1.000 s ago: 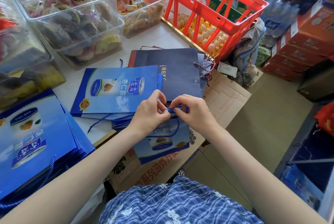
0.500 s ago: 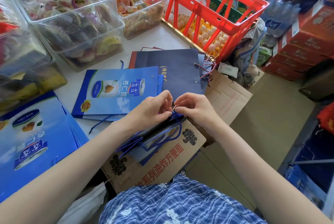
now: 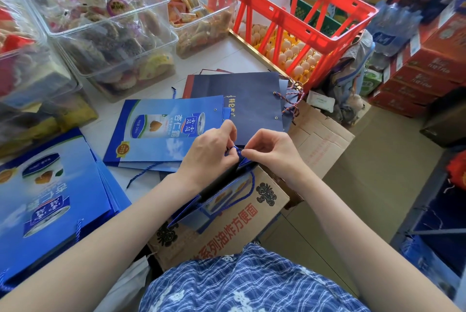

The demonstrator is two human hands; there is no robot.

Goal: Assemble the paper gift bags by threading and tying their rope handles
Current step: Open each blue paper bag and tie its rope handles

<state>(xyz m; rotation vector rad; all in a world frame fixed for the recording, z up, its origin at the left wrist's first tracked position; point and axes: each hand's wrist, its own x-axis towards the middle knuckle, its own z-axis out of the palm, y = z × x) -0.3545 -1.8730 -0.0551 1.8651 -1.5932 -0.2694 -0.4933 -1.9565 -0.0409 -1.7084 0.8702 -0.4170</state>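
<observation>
1. Head view: a white tabletop (image 3: 222,59) in a stockroom is seen, crowded at ten and eleven o'clock with clear plastic bins (image 3: 106,32) of wrapped snacks.
2. At one o'clock a red plastic crate (image 3: 285,6) is stood at the table's edge, with eggs (image 3: 300,57) visible through its bars.
3. Red cartons (image 3: 426,64) are stacked on the floor at two o'clock.
4. Near the centre a flat light-blue printed bag (image 3: 161,130) is laid on the table, and a dark navy bag (image 3: 247,102) partly overlaps it at twelve o'clock, with twisted cord (image 3: 292,100) hanging from its right edge.
5. A stack of blue bags (image 3: 50,198) is spread at eight o'clock.
6. A brown cardboard box (image 3: 227,233) with printed characters is placed just below centre, at six o'clock.
7. The blue gift bag (image 3: 219,198) being worked on is held tilted over that box, its mouth raised toward the hands.
8. A blue rope handle (image 3: 237,151) is pinched at the bag's top edge; a loop of it is draped down the bag's face.
9. The left hand (image 3: 209,153) is curled, its fingertips closed on the rope from nine o'clock.
10. The right hand (image 3: 274,150) is curled likewise, thumb and forefinger nipped on the same rope from three o'clock, nearly touching the left.
11. A blue checked garment (image 3: 239,284) fills the bottom edge.
</observation>
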